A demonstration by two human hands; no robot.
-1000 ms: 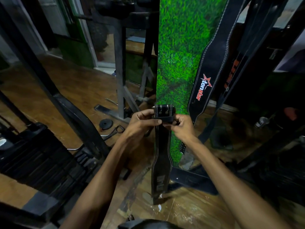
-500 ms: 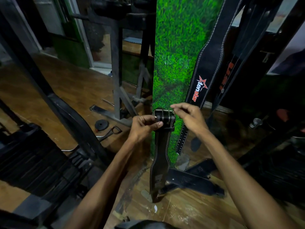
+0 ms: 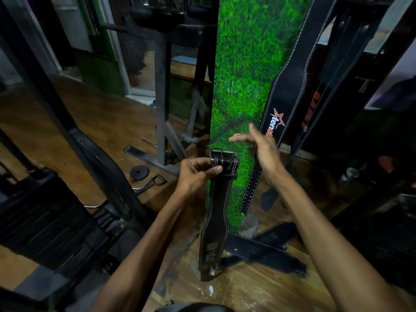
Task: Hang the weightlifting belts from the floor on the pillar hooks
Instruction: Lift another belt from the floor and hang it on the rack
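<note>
A black weightlifting belt (image 3: 217, 212) with white stitching hangs down in front of the grass-patterned pillar (image 3: 245, 82), its lower end near the floor. My left hand (image 3: 198, 174) grips it just below the metal buckle (image 3: 224, 158). My right hand (image 3: 262, 149) is off the belt, fingers spread, raised to the right of the buckle. A second black belt with a red star logo (image 3: 290, 86) hangs on the pillar's right side. Another black belt (image 3: 263, 255) lies on the wooden floor at the pillar's base. The hooks are out of view.
Black gym machine frames (image 3: 94, 158) stand to the left, with a weight stack at lower left. A small weight plate (image 3: 140, 171) and a cable handle (image 3: 153, 182) lie on the wooden floor. Dark equipment and another hanging belt (image 3: 315, 109) crowd the right.
My right hand let go of the buckle and lifted up and to the right, opening its fingers. My left hand keeps its grip and the belt has risen slightly.
</note>
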